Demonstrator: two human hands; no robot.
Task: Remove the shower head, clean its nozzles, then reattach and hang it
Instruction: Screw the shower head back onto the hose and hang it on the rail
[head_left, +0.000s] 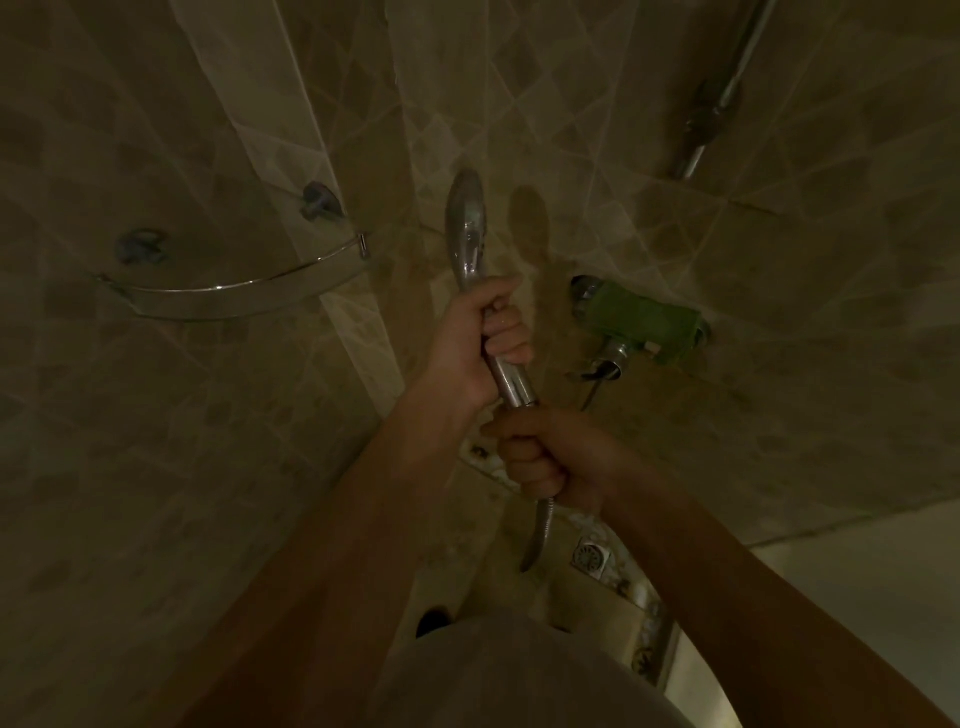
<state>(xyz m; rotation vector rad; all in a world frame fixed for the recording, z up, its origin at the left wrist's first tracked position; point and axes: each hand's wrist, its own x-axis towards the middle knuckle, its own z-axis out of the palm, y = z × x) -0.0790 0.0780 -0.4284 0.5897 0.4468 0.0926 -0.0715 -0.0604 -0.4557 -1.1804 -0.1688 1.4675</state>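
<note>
Right hand (550, 457) grips hose (537, 535); left hand (483, 338) grips shower head (467, 228) handle.

A home shower: tiled walls (156, 415), floor drain (591, 556), corner shelf (234, 293).

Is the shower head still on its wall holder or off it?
Off: the left hand holds the shower head by its handle; the right hand grips the hose end.

Dim tiled walls (156, 415), corner glass shelf (234, 296)
</note>
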